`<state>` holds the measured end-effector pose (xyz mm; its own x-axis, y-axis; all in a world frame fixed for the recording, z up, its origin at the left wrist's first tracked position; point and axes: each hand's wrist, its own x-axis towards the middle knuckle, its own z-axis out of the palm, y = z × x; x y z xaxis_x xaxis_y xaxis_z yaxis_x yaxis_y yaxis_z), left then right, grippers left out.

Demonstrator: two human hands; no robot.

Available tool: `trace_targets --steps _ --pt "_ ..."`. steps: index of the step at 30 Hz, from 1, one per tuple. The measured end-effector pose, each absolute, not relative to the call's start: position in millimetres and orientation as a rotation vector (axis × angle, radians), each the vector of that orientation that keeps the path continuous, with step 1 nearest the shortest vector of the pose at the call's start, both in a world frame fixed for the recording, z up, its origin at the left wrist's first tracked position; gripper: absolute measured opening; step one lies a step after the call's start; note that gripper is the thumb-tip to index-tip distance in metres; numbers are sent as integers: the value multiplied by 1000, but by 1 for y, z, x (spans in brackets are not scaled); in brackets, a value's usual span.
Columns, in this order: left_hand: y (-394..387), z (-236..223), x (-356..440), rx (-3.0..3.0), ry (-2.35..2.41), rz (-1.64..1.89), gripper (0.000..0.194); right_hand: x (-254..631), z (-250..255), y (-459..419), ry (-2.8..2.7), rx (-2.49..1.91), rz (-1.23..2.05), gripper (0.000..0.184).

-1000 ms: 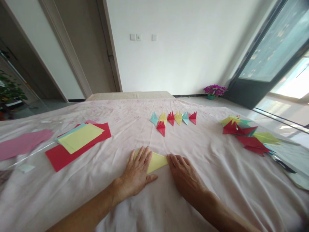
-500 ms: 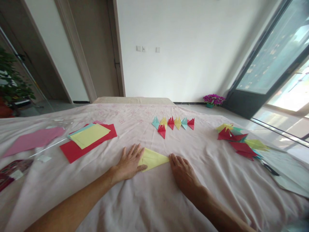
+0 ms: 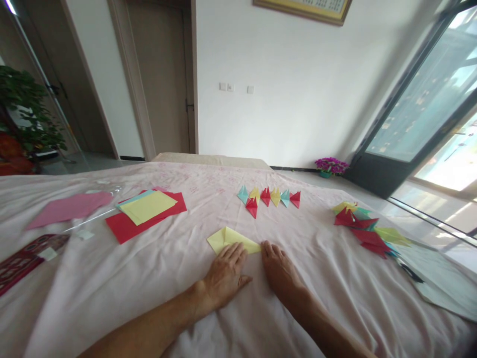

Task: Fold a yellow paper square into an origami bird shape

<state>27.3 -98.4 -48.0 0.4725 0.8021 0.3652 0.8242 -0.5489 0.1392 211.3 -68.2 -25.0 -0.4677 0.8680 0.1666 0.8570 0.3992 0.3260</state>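
A folded sheet of yellow paper [image 3: 219, 239], shaped like a long kite with its narrow tip to the right, lies on the cloth. My left hand [image 3: 226, 274] rests open across its lower edge, fingers flat on the paper and thumb apart on the cloth. At the narrow tip is my right hand [image 3: 281, 268], its fingers bent and close together, holding that corner down; its thumb is hidden. Beyond the hands, small folded paper pieces in red [image 3: 266, 197], yellow [image 3: 276, 197] and blue [image 3: 285, 198] stand in a row, with another red piece [image 3: 252, 207] in front.
Flat sheets, yellow [image 3: 149, 208] over red [image 3: 118, 229], lie to the left. Farther left are pink paper [image 3: 70, 209] and a dark red patterned packet [image 3: 26, 263]. Folded paper shapes [image 3: 372, 238] are heaped at right beside a pale sheet [image 3: 439, 278] and a black object [image 3: 412, 273].
My left hand has slid right and nearer to me, from the paper's wide end to its lower edge. That edge is now folded over. My right hand stays at the tip; the view has tilted up.
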Motion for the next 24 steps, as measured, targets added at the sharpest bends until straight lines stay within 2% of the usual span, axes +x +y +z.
trace_targets --steps 5,9,13,21,24 --pt "-92 -50 -9 -2476 -1619 -503 62 211 -23 -69 2601 1599 570 45" --pt "-94 -46 -37 -2359 -1722 -452 53 209 -24 -69 2600 1618 557 47" --pt "-99 -44 -47 -2235 -1757 -577 47 209 -22 -68 2619 1641 519 45" --pt "-112 -39 -30 -2347 -1628 -767 58 213 8 -88 2688 1707 332 40" --pt "-109 -38 -30 -2229 -1672 -832 63 202 22 -107 2789 1619 142 42"
